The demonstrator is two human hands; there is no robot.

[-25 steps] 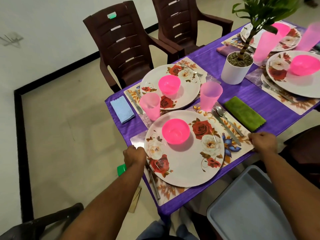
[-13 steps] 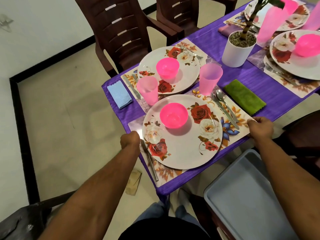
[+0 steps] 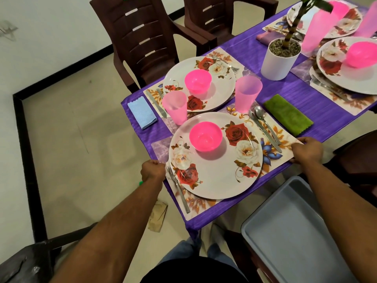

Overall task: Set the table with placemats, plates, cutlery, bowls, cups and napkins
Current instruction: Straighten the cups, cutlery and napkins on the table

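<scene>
At bench edge I see left hand (image 3: pixel 153 170) gripping placemat (image 3: pixel 274 137) at 9 o'clock of plate (image 3: pixel 216 176), right hand (image 3: pixel 307 150) pinching its 3 o'clock corner

Desk (image 3: pixel 318 99) under purple cloth; floral placemats (image 3: pixel 285 139), blue napkin (image 3: pixel 142 112), green napkin (image 3: pixel 288 114), white plant pot (image 3: pixel 279 62) lie directly on it.
</scene>
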